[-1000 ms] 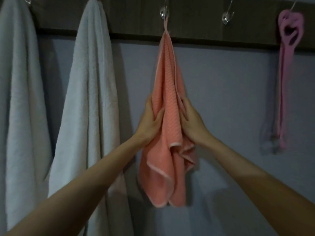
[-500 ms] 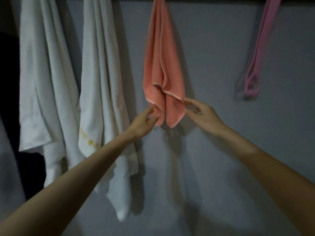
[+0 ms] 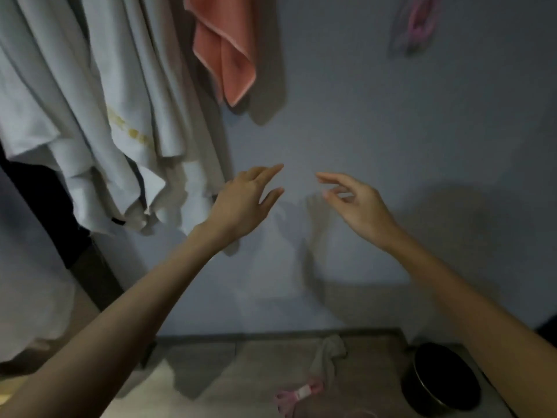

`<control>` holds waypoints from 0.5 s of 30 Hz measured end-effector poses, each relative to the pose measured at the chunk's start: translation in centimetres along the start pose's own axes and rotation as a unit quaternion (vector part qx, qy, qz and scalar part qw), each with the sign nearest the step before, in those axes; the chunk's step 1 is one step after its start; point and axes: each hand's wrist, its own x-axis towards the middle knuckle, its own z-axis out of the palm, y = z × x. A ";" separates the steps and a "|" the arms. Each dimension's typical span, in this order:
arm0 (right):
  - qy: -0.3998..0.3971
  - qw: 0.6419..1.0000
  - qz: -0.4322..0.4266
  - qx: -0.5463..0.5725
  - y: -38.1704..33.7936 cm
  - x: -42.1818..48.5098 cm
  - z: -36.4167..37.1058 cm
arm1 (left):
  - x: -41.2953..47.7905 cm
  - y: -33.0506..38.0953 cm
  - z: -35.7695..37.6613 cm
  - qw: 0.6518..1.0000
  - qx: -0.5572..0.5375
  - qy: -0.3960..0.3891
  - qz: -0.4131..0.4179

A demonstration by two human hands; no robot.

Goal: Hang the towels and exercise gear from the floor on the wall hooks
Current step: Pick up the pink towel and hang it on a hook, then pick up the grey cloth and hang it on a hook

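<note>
An orange towel (image 3: 229, 52) hangs on the wall at the top, its lower corner free. Two white towels (image 3: 99, 110) hang to its left. A pink resistance band (image 3: 420, 22) hangs at the top right. My left hand (image 3: 247, 197) and my right hand (image 3: 355, 203) are held out in front of the wall below the orange towel, fingers relaxed, holding nothing. On the floor below lie a small grey cloth (image 3: 327, 357) and a pink exercise item (image 3: 297, 396).
A round black bin (image 3: 443, 378) stands on the floor at the lower right, close to my right forearm. A dark door edge (image 3: 36, 206) runs down the left side. The hooks are out of view above.
Both hands have let go of the orange towel and dropped below it. The view has tilted down, bringing the floor and the items on it into sight.
</note>
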 end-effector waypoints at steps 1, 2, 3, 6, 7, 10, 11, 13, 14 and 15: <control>-0.002 1.000 0.014 -0.003 0.7 -1.2 0.4 | -0.7 0.0 1.0 1.000 0.007 -0.010 0.010; -0.008 1.000 0.025 -0.012 1.4 -2.3 0.8 | -1.4 -0.1 2.0 1.000 0.012 -0.019 0.016; -0.019 0.999 0.035 -0.024 2.1 -3.3 1.1 | -1.9 -0.2 3.0 0.999 0.015 -0.026 0.020; -0.039 0.996 0.063 -0.049 4.5 -6.1 2.5 | -3.2 -0.4 5.9 0.999 0.008 -0.048 0.017; -0.035 0.995 0.071 -0.054 5.3 -7.0 3.0 | -3.6 -0.6 6.8 0.998 0.005 -0.060 0.017; -0.035 0.991 0.099 -0.078 7.9 -9.8 4.3 | -4.6 -1.2 9.7 0.994 -0.017 -0.109 0.016; -0.041 0.990 0.111 -0.080 8.8 -10.8 4.7 | -5.0 -1.4 10.8 0.992 -0.025 -0.125 0.014; -0.059 0.984 0.139 -0.093 10.7 -12.8 5.4 | -5.9 -1.6 13.2 0.988 -0.027 -0.148 0.018; -0.068 0.980 0.153 -0.110 11.7 -13.8 5.8 | -6.4 -1.6 14.4 0.987 -0.026 -0.159 0.020; -0.075 0.975 0.164 -0.128 12.8 -14.7 6.3 | -6.9 -1.6 15.6 0.985 -0.025 -0.172 0.020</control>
